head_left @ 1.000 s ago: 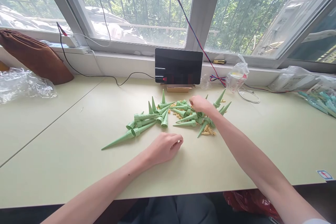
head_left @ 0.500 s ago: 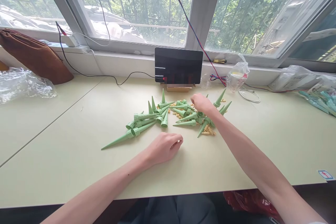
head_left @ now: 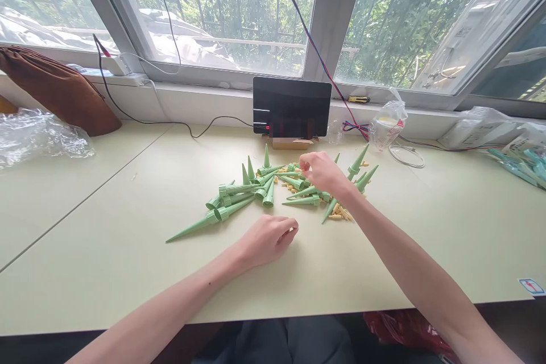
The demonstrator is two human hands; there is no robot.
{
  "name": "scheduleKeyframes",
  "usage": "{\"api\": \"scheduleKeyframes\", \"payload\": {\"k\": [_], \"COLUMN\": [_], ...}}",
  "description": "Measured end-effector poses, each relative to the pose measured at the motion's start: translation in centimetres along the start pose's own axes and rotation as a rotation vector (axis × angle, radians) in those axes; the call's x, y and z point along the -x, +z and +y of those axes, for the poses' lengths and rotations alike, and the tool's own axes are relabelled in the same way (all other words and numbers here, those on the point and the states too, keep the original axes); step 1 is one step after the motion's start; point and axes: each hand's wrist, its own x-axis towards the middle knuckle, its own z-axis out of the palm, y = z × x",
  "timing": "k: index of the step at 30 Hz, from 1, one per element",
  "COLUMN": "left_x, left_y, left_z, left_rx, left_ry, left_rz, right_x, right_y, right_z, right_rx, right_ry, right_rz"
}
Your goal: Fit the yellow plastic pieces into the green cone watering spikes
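Note:
A pile of green plastic cone spikes lies in the middle of the pale table, mixed with small yellow pieces. My right hand reaches over the pile with its fingers pinched together on a small thing I cannot make out. My left hand rests on the table in front of the pile, fingers curled in a loose fist; whether it holds anything is hidden. A long chain of stacked cones points toward the front left.
A dark tablet stands on a wooden stand against the window sill. A brown pouch and crumpled clear plastic lie far left. A plastic bag with a cup, a white cable and teal parts sit at the right.
My right hand has moved a little left and toward me over the pile. My left hand has stayed in place.

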Motion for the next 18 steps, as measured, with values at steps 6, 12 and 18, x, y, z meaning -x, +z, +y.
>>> {"api": "scheduleKeyframes", "payload": {"k": [6, 12, 18], "left_x": [-0.1, -0.1, -0.1], "left_y": [0.1, 0.2, 0.1], "left_z": [-0.1, -0.3, -0.2], "left_rx": [-0.014, -0.032, -0.034], "left_ry": [0.005, 0.005, 0.011], "left_rz": [0.018, 0.037, 0.039], "right_x": [1.8, 1.9, 2.3], "right_y": [3.0, 4.9, 5.6], "right_z": [-2.0, -2.4, -1.8], "right_rx": [-0.149, -0.165, -0.19], "right_ry": [-0.077, -0.045, -0.063], "right_rz": [-0.121, -0.175, -0.12]}}
